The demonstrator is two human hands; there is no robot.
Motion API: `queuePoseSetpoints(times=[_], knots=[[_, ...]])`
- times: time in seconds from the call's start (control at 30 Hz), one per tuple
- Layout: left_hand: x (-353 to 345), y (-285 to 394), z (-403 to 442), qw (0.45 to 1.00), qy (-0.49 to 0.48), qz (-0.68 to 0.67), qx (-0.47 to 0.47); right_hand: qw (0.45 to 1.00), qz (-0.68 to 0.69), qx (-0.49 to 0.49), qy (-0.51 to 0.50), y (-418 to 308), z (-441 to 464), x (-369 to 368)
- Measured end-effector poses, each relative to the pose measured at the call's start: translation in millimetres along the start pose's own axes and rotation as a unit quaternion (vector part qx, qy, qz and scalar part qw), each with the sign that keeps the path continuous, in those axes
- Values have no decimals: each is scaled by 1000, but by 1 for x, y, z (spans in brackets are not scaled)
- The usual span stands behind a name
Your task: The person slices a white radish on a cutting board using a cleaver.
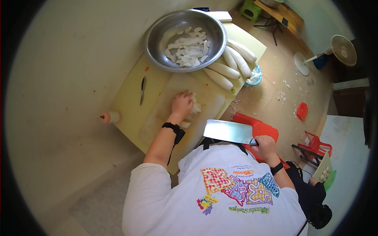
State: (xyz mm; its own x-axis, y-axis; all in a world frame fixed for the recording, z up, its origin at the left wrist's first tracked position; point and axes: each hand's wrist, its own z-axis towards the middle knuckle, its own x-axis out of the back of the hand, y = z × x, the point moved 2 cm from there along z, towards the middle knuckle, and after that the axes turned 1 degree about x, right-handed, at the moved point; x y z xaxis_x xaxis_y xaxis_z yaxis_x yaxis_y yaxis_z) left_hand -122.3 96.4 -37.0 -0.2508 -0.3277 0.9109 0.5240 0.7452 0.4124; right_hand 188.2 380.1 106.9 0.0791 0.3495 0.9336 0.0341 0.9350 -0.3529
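Note:
My left hand (182,104) rests on the cutting board (157,116), its fingers curled over white radish pieces (195,107). A short white piece (185,124) lies just below it. My right hand (265,146) grips the handle of a cleaver (228,131), whose broad blade is held off the board, near the table's edge and in front of my shirt. Beyond the board a large metal bowl (155,51) contains sliced white pieces (189,49). Several whole peeled radishes (223,70) lie to the bowl's right. A peeler (142,91) is on the table left of the board.
A small bottle (110,117) stands at the yellow table's (132,84) left edge. Red stools (258,128) are beside the table, and a blue basin (255,75) is on the floor. A fan (343,50) stands farther right. Another person in dark clothing (309,196) is at lower right.

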Motion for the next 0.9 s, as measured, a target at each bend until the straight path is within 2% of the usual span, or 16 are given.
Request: queuePoseSetpoints(times=[0.1,0.23,0.3,0.43,0.47,0.53,0.6,0.67,0.83,0.9], knots=[[3,7,-8,999,-30,18,9,1000,6,4,-6,1,6,-4],[11,9,-28,999,0,-30,34,999,34,9,-18,1,15,-11],[7,-7,-52,976,128,-150,93,997,57,-6,-44,-1,21,-17],[2,-27,-113,966,189,-120,130,985,131,-59,-96,-9,35,-24],[6,-26,-128,971,178,-101,119,985,129,-48,-104,-14,42,-23],[14,-20,-149,975,169,-81,119,961,172,-111,-187,-23,59,-24],[17,-10,-163,981,168,-85,48,951,192,-109,-218,-29,71,-31],[11,-5,-170,980,163,-103,50,932,223,-137,-253,-41,82,-37],[8,6,-166,977,154,-141,47,912,269,-129,-280,-55,96,-66],[10,9,-161,976,151,-153,15,911,269,-124,-287,-62,99,-70]])
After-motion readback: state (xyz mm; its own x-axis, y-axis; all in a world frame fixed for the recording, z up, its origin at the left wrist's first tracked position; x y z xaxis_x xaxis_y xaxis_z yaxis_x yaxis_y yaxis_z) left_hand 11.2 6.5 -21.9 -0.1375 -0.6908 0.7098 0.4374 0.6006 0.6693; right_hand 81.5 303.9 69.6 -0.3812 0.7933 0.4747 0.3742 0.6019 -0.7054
